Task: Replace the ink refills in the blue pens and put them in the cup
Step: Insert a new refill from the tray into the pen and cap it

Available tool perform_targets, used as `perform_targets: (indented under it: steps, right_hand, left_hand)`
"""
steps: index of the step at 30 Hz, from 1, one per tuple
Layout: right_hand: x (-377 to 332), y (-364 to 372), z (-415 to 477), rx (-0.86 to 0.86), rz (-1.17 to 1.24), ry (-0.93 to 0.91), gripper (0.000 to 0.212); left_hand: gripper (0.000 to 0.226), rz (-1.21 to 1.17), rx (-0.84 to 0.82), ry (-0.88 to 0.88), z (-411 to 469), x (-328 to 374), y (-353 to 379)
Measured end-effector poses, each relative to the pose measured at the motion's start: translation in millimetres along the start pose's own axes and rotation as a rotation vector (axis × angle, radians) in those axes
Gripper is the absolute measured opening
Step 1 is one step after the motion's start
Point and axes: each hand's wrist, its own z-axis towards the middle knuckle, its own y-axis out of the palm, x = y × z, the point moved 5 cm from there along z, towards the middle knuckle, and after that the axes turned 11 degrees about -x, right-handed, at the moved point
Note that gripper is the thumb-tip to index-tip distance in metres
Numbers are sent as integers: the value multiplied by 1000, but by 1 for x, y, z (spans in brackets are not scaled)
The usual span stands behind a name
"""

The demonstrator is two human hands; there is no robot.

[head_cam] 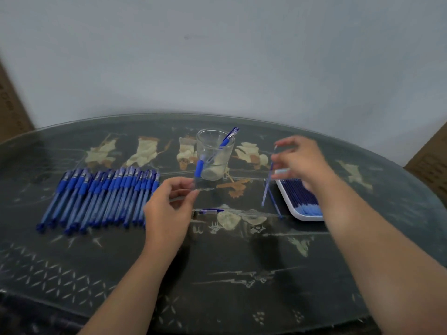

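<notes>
Dark patterned table [217,274] — pale wall [217,56] behind, cardboard [12,105] at either side

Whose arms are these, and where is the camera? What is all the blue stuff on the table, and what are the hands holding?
There is no machine here, only a person's two bare hands. The single picture comes from a camera worn on the person's head. It looks forward and down, so you see the arms just as the person does.

On the left of the dark patterned table lies a long row of blue plastic pens. At the back stands a clear plastic cup with one blue pen in it. On the right is a white tray of thin blue ink refills.

The left hand holds a clear pen barrel with a blue grip. The right hand is blurred, but its fingers seem to pinch one thin blue refill.
</notes>
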Motion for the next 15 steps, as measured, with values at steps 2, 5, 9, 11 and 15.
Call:
perform_targets:
  steps: [2,5,9,11,15]
  right_hand:
    - [20,10,15,-78,-111,102,33]
    - [39,15,31,-157,-147,204,33]
    - [45,18,43,-226,-212,268,29]
    - [44,22,48,-242,-282,264,28]
    - [48,28,55,-226,-379,242,31]
  left_hand:
    - [26,-13,49,12,0,-2,-3]
    - [25,4,62,20,0,-5,-4]
    - [23,-21,54,-12,8,-6,0]
    - [21,-50,50,-50,14,-8,3]
    - [19,-113,70,-62,16,-10,7]
